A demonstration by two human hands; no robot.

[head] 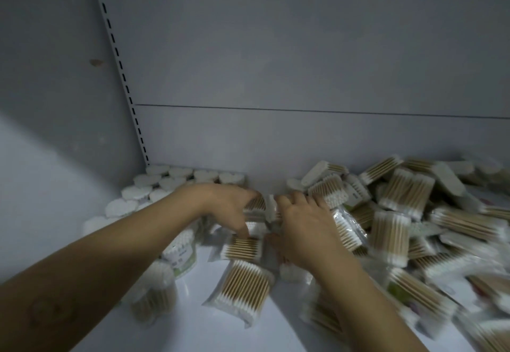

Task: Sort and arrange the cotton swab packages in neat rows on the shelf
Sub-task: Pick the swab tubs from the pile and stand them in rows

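Head view: a swab package (271,209) is gripped between the curled fingers of the left hand (226,202) and the right hand (303,227), with its long axis hidden. The unsorted heap (414,213) is spread just right of the right hand, which is the nearer one.

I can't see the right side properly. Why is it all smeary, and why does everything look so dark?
Head view: motion blur smears the loose pile of packages, worst toward the lower right; the light is dim and bluish, leaving the back panel grey; the flat package in the middle looks sharper.
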